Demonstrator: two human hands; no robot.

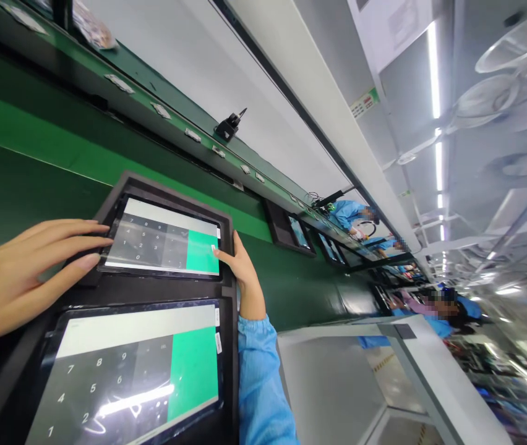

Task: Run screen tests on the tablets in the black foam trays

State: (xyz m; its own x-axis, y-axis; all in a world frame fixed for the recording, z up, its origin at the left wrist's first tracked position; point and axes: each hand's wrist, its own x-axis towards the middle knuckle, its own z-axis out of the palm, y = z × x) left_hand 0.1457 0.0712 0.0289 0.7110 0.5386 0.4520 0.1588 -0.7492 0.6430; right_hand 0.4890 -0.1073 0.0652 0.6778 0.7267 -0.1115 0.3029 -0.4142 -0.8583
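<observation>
Two tablets with lit calculator keypads lie in a black tray [229,290]. The far tablet [161,238] shows grey number keys and a green block on its right; the near tablet [119,377] shows the same layout, larger in view. My left hand [36,266] reaches in from the left, fingers stretched out, their tips at the far tablet's left edge. On the other side, my right hand [244,266] clasps the tray's right rim. Its thumb lies over the far tablet's green area, near a small white label, and its other fingers are mostly hidden behind the rim.
More black trays with tablets [298,233] lie farther along the green bench [300,290]. A black plug adapter [229,127] sits on the shelf [171,99] behind. To the right stands a grey-white bin [338,371]. Co-workers in blue [349,213] are farther down.
</observation>
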